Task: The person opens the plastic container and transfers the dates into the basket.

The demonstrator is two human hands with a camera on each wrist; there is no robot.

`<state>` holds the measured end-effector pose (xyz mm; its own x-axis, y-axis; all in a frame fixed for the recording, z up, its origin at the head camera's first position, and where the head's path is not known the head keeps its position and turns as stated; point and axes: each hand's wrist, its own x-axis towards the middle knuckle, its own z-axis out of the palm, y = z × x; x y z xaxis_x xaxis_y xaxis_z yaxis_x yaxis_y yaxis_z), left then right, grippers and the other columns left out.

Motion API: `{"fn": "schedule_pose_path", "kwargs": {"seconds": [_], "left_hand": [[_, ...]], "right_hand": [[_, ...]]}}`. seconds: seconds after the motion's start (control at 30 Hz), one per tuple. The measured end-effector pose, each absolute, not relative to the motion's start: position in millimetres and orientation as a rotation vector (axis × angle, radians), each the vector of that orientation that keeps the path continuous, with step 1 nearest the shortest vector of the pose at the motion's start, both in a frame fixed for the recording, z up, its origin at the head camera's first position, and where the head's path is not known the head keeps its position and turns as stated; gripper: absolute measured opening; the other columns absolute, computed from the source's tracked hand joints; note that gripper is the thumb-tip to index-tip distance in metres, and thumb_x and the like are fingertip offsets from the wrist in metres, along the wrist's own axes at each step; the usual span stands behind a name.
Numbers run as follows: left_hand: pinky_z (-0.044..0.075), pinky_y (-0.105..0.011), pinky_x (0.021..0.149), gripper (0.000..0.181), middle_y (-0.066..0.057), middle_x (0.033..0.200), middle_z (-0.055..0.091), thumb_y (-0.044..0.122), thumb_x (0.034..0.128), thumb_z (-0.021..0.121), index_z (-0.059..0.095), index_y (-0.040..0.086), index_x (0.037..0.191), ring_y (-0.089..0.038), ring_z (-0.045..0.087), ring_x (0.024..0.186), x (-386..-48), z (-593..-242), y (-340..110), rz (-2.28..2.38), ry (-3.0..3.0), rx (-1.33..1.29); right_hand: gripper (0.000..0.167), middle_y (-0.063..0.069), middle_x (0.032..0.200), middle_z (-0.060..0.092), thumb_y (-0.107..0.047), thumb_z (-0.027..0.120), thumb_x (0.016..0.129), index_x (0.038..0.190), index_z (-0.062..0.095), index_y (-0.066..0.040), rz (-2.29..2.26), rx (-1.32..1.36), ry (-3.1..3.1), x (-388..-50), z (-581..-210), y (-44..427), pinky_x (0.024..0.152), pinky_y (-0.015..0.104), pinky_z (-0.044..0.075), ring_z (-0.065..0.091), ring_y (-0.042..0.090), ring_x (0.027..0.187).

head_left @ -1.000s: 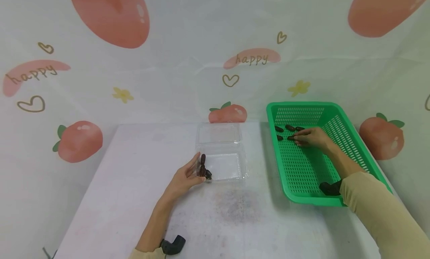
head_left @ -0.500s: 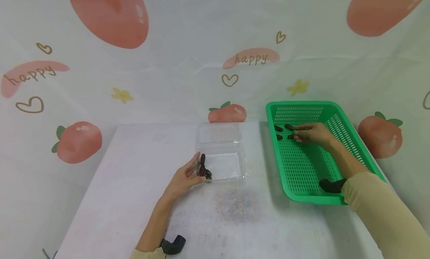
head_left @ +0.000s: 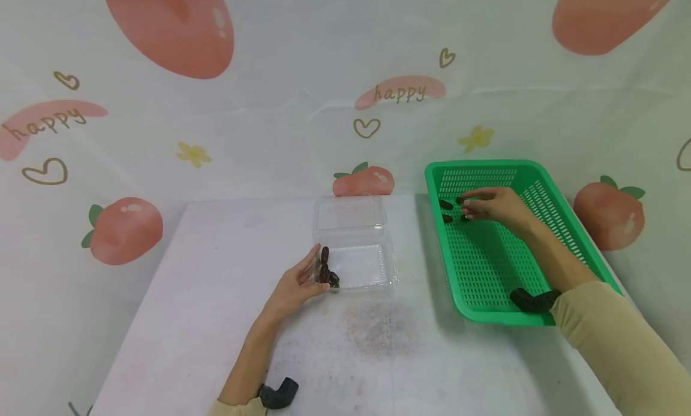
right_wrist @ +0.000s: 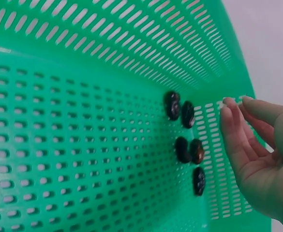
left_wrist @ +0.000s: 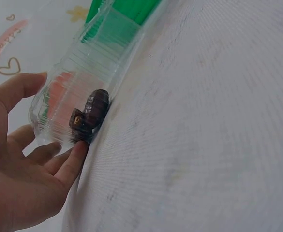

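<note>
My left hand (head_left: 297, 287) holds the left side of a clear plastic clamshell box (head_left: 364, 266), its thumb and index finger spread along that side. Inside the box, against that same side, lie a few dark brown, glossy, segmented pupae (left_wrist: 96, 107), piled partly on one another. Over the far part of a green basket (head_left: 450, 272), my right hand (head_left: 496, 206) hovers with its fingers bent and the tips close together. Nothing shows between those fingertips in the right wrist view. Several more pupae (right_wrist: 172, 105) rest on the basket floor near the fingers, apart from them.
The box's lid (head_left: 351, 213) stands open at the back. Basket and box both sit on a white table (head_left: 227, 242), with the basket to the right. A printed cloth wall (head_left: 281, 134) rises behind the table. Each wrist wears a black strap mount (head_left: 279, 395).
My right hand has shifted a little to the left and up, away from the pupa it was touching. The left hand and the box have stayed in place.
</note>
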<state>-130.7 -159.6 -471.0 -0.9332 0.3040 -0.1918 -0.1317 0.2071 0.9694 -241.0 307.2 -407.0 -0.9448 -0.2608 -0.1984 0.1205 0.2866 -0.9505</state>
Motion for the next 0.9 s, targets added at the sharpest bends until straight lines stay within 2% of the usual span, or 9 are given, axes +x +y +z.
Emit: {"fn": "schedule_pose_path", "kwargs": {"seconds": [0.1, 0.23, 0.37, 0.43, 0.9], "left_hand": [[0.034, -0.04, 0.113, 0.089, -0.003, 0.164, 0.018, 0.012, 0.0869, 0.077, 0.027, 0.025, 0.159, -0.029, 0.023, 0.148, -131, -472, -159, 1.786, 2.138, 0.174], [0.034, -0.04, 0.113, 0.089, -0.004, 0.164, 0.018, 0.012, 0.0865, 0.077, 0.027, 0.025, 0.159, -0.029, 0.023, 0.148, -132, -473, -160, 1.794, 2.132, 0.173], [0.034, -0.038, 0.114, 0.088, -0.005, 0.164, 0.019, 0.011, 0.0862, 0.077, 0.028, 0.026, 0.158, -0.029, 0.024, 0.147, -132, -472, -159, 1.791, 2.139, 0.151], [0.034, -0.038, 0.114, 0.088, -0.006, 0.163, 0.02, 0.01, 0.0863, 0.077, 0.028, 0.025, 0.158, -0.029, 0.024, 0.147, -131, -472, -159, 1.791, 2.142, 0.149], [0.033, -0.039, 0.114, 0.088, -0.004, 0.164, 0.019, 0.014, 0.0859, 0.078, 0.029, 0.028, 0.158, -0.029, 0.023, 0.148, -132, -475, -160, 1.784, 2.144, 0.141]], "right_hand": [[0.049, 0.0, 0.106, 0.073, -0.016, 0.06, 0.101, 0.138, 0.047, 0.014, -1.717, -0.143, 2.279, -237, -403, 302, 0.091, 0.036, 0.056, 0.07, 0.017, 0.1], [0.046, 0.006, 0.114, 0.071, -0.019, 0.061, 0.101, 0.137, 0.052, 0.009, -1.714, -0.179, 2.329, -233, -394, 295, 0.092, 0.034, 0.056, 0.069, 0.016, 0.104], [0.048, 0.005, 0.118, 0.07, -0.026, 0.065, 0.098, 0.136, 0.056, 0.003, -1.677, -0.163, 2.362, -227, -384, 286, 0.091, 0.029, 0.055, 0.068, 0.01, 0.104], [0.049, 0.005, 0.12, 0.068, -0.028, 0.067, 0.097, 0.135, 0.057, 0.001, -1.672, -0.154, 2.367, -225, -379, 280, 0.092, 0.029, 0.055, 0.068, 0.012, 0.106], [0.043, 0.006, 0.119, 0.071, -0.028, 0.07, 0.095, 0.131, 0.063, -0.005, -1.68, -0.191, 2.342, -209, -361, 238, 0.084, 0.034, 0.054, 0.068, 0.019, 0.106]]}}
